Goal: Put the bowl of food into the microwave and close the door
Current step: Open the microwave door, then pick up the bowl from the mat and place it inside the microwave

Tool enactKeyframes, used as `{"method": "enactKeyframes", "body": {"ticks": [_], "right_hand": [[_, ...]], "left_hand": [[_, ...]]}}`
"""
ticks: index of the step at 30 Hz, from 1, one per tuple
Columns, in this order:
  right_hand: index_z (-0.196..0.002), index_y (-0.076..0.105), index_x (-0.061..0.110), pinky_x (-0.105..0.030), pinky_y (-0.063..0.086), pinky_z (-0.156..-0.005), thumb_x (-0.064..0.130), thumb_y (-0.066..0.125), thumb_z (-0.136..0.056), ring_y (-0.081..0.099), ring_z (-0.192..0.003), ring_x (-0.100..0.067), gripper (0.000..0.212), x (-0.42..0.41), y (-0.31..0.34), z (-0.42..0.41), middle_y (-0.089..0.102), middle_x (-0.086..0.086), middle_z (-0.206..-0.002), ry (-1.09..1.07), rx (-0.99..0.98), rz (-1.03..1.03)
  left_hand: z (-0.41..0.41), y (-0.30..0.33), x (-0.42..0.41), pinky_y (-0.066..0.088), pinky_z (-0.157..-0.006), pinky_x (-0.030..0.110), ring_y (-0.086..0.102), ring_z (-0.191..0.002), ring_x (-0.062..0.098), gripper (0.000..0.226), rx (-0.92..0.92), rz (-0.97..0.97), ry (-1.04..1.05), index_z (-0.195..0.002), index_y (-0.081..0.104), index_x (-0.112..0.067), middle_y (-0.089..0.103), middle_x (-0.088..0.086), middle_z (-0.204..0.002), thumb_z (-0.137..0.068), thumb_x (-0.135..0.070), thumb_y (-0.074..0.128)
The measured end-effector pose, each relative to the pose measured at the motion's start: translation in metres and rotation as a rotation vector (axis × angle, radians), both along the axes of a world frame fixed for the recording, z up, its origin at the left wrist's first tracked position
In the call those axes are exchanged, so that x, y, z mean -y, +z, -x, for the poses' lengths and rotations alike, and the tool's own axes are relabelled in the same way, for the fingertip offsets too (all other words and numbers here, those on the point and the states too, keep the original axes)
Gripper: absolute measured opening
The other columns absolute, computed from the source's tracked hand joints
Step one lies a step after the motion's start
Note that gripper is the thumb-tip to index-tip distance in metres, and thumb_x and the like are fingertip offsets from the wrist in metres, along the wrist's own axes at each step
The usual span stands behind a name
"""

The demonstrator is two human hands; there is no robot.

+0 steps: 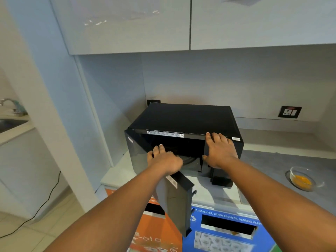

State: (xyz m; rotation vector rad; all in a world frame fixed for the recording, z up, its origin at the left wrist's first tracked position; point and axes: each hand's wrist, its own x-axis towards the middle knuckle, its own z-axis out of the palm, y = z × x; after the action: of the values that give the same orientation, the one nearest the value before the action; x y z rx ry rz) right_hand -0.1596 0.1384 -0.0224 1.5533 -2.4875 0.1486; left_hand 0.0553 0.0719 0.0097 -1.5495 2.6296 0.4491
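Note:
A black microwave stands on the counter with its door swung out toward me from the left hinge. The dark cavity is in view, and I see no bowl in it. My left hand lies over the door's top edge, fingers draped across it. My right hand presses flat, fingers spread, against the microwave's front right panel. A clear glass bowl with yellow-orange food sits on the counter to the right, apart from both hands.
White wall cupboards hang overhead. A wall socket is behind the microwave to the right. Orange and blue bin fronts sit under the counter edge. A sink with a tap is at the far left. A black cable trails over the floor.

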Motion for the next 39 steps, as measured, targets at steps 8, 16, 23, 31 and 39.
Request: {"method": "enactKeyframes", "body": {"ticks": [8, 16, 23, 31, 39], "right_hand": [[-0.161, 0.011, 0.02, -0.053, 0.026, -0.119, 0.074, 0.058, -0.08, 0.022, -0.149, -0.038, 0.109, 0.009, 0.013, -0.008, 0.02, -0.013, -0.166, -0.068, -0.001, -0.105], [-0.162, -0.004, 0.016, -0.056, 0.005, -0.123, 0.066, 0.06, -0.086, -0.012, -0.156, -0.034, 0.112, 0.023, 0.006, -0.024, -0.008, -0.01, -0.172, -0.121, 0.087, -0.105], [-0.162, -0.005, 0.012, -0.049, 0.007, -0.127, 0.062, 0.06, -0.088, -0.005, -0.157, -0.032, 0.11, 0.022, 0.002, -0.025, -0.006, -0.013, -0.172, -0.08, -0.018, -0.116], [-0.162, -0.003, 0.012, -0.049, 0.006, -0.126, 0.062, 0.062, -0.087, -0.005, -0.157, -0.034, 0.111, 0.025, 0.0, -0.027, -0.005, -0.014, -0.172, -0.1, -0.024, -0.118], [-0.162, -0.001, 0.013, -0.048, 0.008, -0.126, 0.062, 0.063, -0.085, -0.002, -0.158, -0.032, 0.112, 0.026, -0.001, -0.025, -0.002, -0.013, -0.172, -0.109, -0.012, -0.099]], "left_hand": [[-0.053, -0.001, 0.046, 0.003, -0.126, 0.051, -0.014, -0.156, 0.041, 0.092, 0.057, 0.086, 0.162, -0.162, -0.002, -0.003, -0.018, 0.022, -0.169, -0.094, -0.033, 0.053], [-0.096, -0.004, 0.086, 0.012, -0.127, 0.049, -0.002, -0.158, 0.039, 0.106, 0.112, 0.16, 0.161, -0.16, -0.009, 0.0, -0.007, 0.023, -0.171, -0.091, -0.026, 0.067], [-0.112, -0.015, 0.103, 0.016, -0.126, 0.049, 0.011, -0.156, 0.039, 0.118, 0.08, 0.292, 0.177, -0.161, 0.004, 0.0, 0.012, 0.022, -0.169, -0.077, -0.036, 0.08], [-0.115, -0.037, 0.113, 0.018, -0.126, 0.048, 0.017, -0.156, 0.038, 0.106, 0.045, 0.44, 0.127, -0.16, 0.011, -0.001, 0.018, 0.023, -0.168, -0.081, -0.035, 0.072], [-0.124, -0.043, 0.12, 0.019, -0.127, 0.048, 0.018, -0.156, 0.037, 0.107, 0.039, 0.486, 0.08, -0.161, 0.01, -0.004, 0.018, 0.021, -0.169, -0.081, -0.038, 0.072]]}}
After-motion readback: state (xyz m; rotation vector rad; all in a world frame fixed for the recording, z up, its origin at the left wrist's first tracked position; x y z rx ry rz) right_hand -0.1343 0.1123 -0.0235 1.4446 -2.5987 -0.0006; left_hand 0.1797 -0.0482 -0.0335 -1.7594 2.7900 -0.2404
